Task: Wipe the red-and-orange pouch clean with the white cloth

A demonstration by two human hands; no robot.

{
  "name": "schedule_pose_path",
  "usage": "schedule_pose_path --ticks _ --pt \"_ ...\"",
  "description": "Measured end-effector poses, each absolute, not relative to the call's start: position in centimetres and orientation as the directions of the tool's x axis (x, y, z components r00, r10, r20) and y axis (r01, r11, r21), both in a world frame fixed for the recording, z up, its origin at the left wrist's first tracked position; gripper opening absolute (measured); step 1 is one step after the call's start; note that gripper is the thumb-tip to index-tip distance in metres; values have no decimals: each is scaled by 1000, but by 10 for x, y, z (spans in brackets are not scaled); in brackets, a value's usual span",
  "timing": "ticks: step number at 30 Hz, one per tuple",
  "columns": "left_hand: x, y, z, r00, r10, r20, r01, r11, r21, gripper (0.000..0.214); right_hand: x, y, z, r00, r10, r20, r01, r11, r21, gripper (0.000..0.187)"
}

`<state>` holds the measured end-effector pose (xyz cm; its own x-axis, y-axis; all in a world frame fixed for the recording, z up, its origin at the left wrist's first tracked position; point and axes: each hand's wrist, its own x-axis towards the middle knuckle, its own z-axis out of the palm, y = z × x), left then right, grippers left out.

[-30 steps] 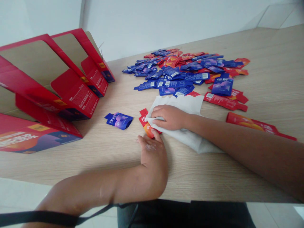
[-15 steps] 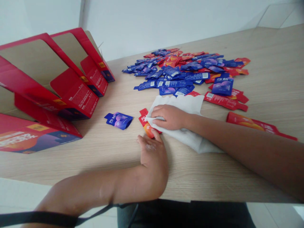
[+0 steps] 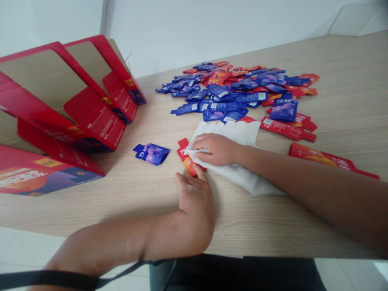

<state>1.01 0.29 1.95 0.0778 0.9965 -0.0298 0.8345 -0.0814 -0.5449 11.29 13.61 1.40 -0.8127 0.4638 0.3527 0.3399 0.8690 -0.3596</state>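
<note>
Right hand: the white cloth (image 3: 248,178) is pressed down by the right hand (image 3: 216,150); a fold of it is pinched between the thumb and the fingers, which are closed around it.
Left hand: the lower end of the red pouch is touched by a finger of the left hand (image 3: 195,190); the visible fingers are held well apart, with nothing seen gripped, and the others are hidden.
Red pouch: the red pouch (image 3: 184,152) is laid on the tabletop (image 3: 136,186) between the two hands, its right side covered by the cloth, its narrow neck pointed away from the person.
Blue pouch: the blue pouch (image 3: 151,154) is set apart to the left of the red one, its neck turned left, its printed face upward.
Pouch pile: many blue and red pouches are heaped in a loose pile (image 3: 224,93) beyond the cloth, some overlapped at its right edge.
Right forearm: another red pouch (image 3: 318,157) is partly hidden behind the forearm.
Boxes: red cardboard boxes (image 3: 100,121) are stood in a row at the left, their flaps opened and brown insides shown.
Surroundings: the tabletop is backed by a pale wall (image 3: 212,32); a black strap (image 3: 45,278) is seen across the left arm.
</note>
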Motion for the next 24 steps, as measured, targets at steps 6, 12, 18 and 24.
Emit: schedule_pose_path --ticks 6,12,18,24 --pt "8 1 15 96 995 21 851 -71 -521 51 113 136 15 -817 457 352 339 874 -348 20" --pt "8 2 15 66 997 38 907 -44 -419 50 113 136 14 -817 458 352 335 872 -357 19" --pt "9 2 17 97 995 -13 830 -88 -551 51 113 136 14 -813 463 352 344 871 -351 20" --pt "9 2 17 104 994 -28 787 -100 -609 52 112 136 14 -813 457 361 338 875 -347 21"
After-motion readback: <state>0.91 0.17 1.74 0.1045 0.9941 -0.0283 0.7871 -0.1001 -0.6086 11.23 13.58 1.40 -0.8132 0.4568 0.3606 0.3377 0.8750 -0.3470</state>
